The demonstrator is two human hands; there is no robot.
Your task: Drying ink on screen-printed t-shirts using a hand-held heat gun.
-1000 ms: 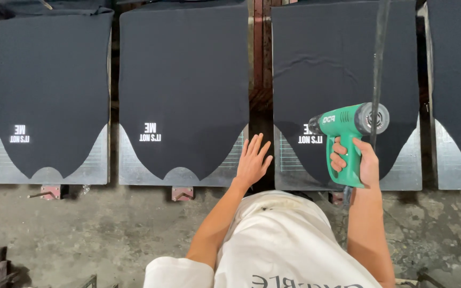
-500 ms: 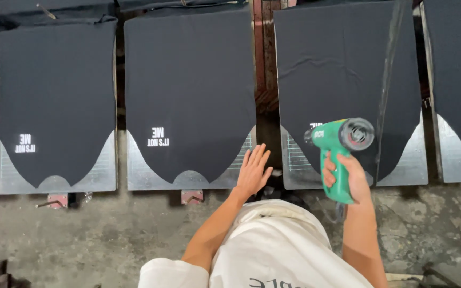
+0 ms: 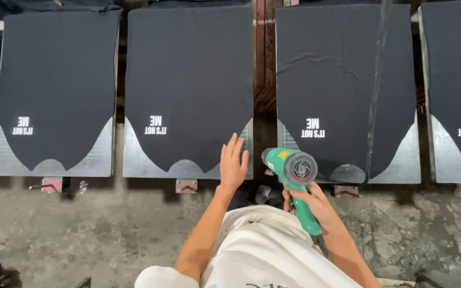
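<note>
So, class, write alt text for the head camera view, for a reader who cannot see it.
A person's right hand holds a green heat gun while the open left hand rests on the corner of a black garment stretched on a metal board. Similar black garments with small white print lie in a row.

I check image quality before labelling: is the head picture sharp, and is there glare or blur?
Head view: even, soft light, no strong glare; the heat gun and left hand look sharp; the black shirts stay dark with few folds visible; a cable near the lens is blurred.
</note>
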